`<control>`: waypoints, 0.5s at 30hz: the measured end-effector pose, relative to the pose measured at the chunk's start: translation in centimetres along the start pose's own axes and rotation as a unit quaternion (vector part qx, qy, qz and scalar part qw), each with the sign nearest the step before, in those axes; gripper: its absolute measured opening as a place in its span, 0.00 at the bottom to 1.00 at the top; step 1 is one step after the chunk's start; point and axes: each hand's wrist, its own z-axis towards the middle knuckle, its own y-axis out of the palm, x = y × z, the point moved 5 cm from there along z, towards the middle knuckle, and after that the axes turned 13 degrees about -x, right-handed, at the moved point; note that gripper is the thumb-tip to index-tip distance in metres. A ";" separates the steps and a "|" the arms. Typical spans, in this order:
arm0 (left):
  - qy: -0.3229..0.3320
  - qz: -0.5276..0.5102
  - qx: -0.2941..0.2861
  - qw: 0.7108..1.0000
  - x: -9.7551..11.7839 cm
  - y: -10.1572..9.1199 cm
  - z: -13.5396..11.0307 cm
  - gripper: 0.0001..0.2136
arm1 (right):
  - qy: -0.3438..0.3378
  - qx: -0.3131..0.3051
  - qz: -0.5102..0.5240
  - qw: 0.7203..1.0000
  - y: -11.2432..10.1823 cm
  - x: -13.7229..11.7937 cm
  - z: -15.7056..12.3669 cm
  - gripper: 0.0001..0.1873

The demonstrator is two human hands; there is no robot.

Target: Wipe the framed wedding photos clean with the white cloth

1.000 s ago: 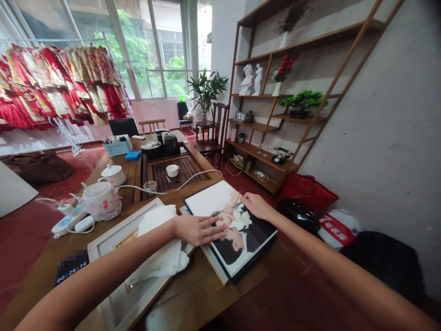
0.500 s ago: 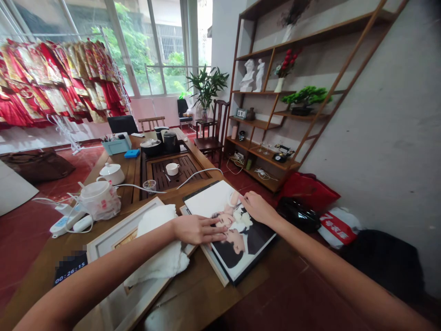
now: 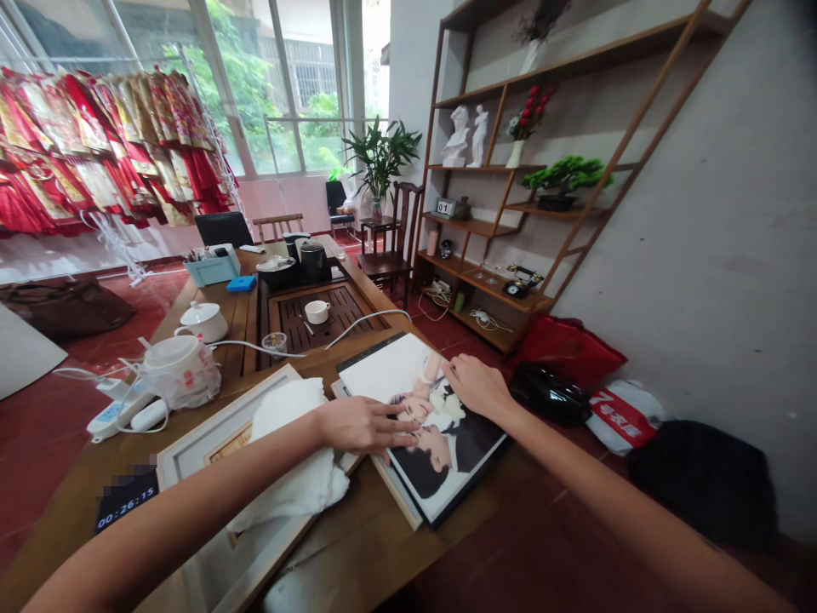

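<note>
The couple photo (image 3: 440, 417) lies on the table (image 3: 357, 545), at six o'clock in your view. Your left hand (image 3: 357, 424) lies open across its nine-o'clock side; your right hand (image 3: 476, 383) curls at its two-o'clock edge (whether it grips, I cannot tell). White cloth (image 3: 290, 404) covers part of the frame (image 3: 225, 411) towards nine.

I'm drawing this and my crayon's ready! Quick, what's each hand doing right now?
Left hand: open, laid on the photo.
Right hand: bent at the photo's right edge; can't tell if it's gripping.
</note>
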 end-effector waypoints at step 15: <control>-0.003 0.013 -0.011 1.000 0.1 0.3 -0.2 0.22 | 0.015 0.013 -0.065 0.998 0.1 -1.3 -0.3 0.25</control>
